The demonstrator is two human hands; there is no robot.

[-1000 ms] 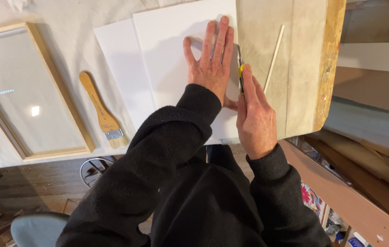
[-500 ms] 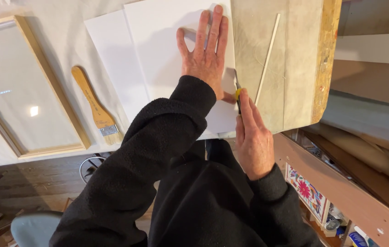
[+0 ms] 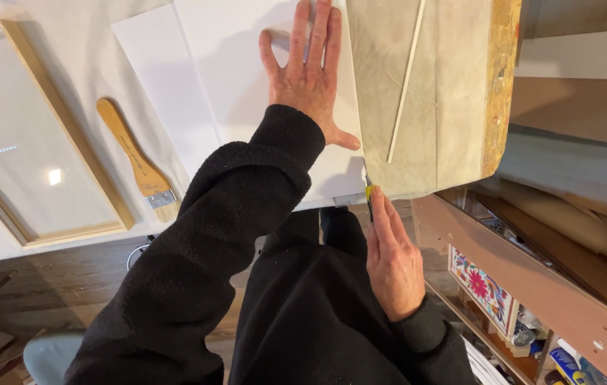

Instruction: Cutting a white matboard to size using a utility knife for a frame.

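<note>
My left hand [image 3: 307, 78] lies flat with fingers spread on a white board [image 3: 246, 85], pressing it to the table near its right edge. My right hand [image 3: 392, 260] grips a knife with a yellow handle [image 3: 369, 192], its blade at the near end of the board's right edge, at the table's front edge. A second white sheet [image 3: 157, 100] lies under the board, sticking out to the left. Both arms wear black fleece sleeves.
A wood-handled brush [image 3: 136, 160] lies left of the sheets. A wooden frame with glass [image 3: 25, 142] sits at far left. A thin wooden stick [image 3: 405, 82] rests on the grey mat [image 3: 446, 93] at right. Shelves with bottles stand lower right.
My right hand has drawn the knife toward me along the board's right edge, down to the table's front edge. My left hand has stayed flat on the board.
</note>
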